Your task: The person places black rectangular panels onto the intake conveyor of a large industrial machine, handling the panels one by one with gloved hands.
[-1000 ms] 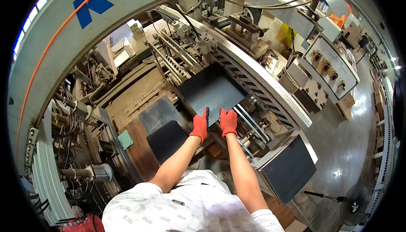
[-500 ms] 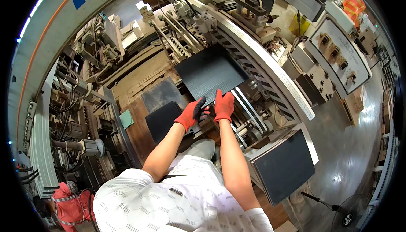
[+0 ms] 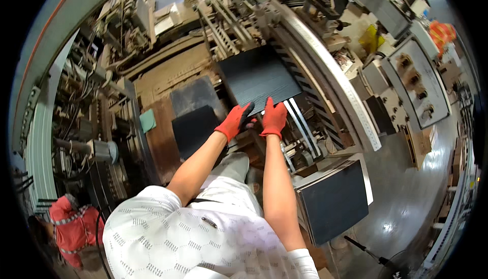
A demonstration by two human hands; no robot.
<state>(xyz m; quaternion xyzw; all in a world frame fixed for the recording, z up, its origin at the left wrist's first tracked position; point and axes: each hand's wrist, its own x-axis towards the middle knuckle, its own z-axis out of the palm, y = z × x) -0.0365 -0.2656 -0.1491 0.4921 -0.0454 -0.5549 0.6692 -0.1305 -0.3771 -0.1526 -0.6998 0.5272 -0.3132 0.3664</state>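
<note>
A black wood-grain panel (image 3: pixel 259 75) lies on the machine in front of me, its near edge toward my body. My left hand (image 3: pixel 235 120), in a red glove with black on the fingers, grips that edge near its left corner. The thumb is on top and the fingers curl below. My right hand (image 3: pixel 274 119), gloved in red, holds the same edge further right, with its fingers partly hidden from view. Two pale metal rails (image 3: pixel 302 129) run out beside the right hand.
Another black panel (image 3: pixel 195 131) rests on the brown board (image 3: pixel 160 142) to the left. A stack of dark panels (image 3: pixel 333 203) stands at my right. Beyond are a white ruler rail (image 3: pixel 351 91) and a control box (image 3: pixel 417 83). A person in red (image 3: pixel 76 228) is at lower left.
The view has shifted a little. Both hands have moved slightly forward with the panel, which sits a bit farther from me. The left hand has closed more at the edge.
</note>
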